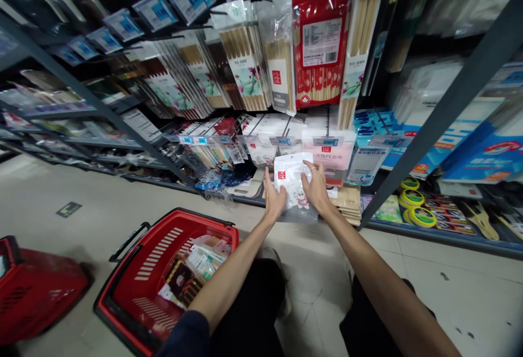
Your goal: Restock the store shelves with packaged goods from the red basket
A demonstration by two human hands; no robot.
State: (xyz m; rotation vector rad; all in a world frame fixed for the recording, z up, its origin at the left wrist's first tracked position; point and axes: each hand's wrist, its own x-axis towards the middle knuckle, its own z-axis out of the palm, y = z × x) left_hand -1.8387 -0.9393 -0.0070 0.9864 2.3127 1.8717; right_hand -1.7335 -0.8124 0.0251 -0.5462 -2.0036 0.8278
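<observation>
Between my two hands is a flat white and grey plastic packet [293,191] with a red logo and a small cartoon figure. My left hand [273,196] grips its left edge, thumb on the front. On the right edge, near the upper corner, my right hand [316,182] is closed with fingers bent over the front. The packet is held in front of the low shelf, just below similar hanging white packets [261,150] and a pink one [332,155]. Below my left forearm, a red shopping basket [131,264] on the floor contains several packaged goods [200,259].
A second red basket [41,291] stands at the far left. Packs of wooden chopsticks [247,65] and a large red pack [321,35] hang above. A grey shelf post [433,109] slants on the right, near round yellow-edged containers [412,199] on the bottom shelf.
</observation>
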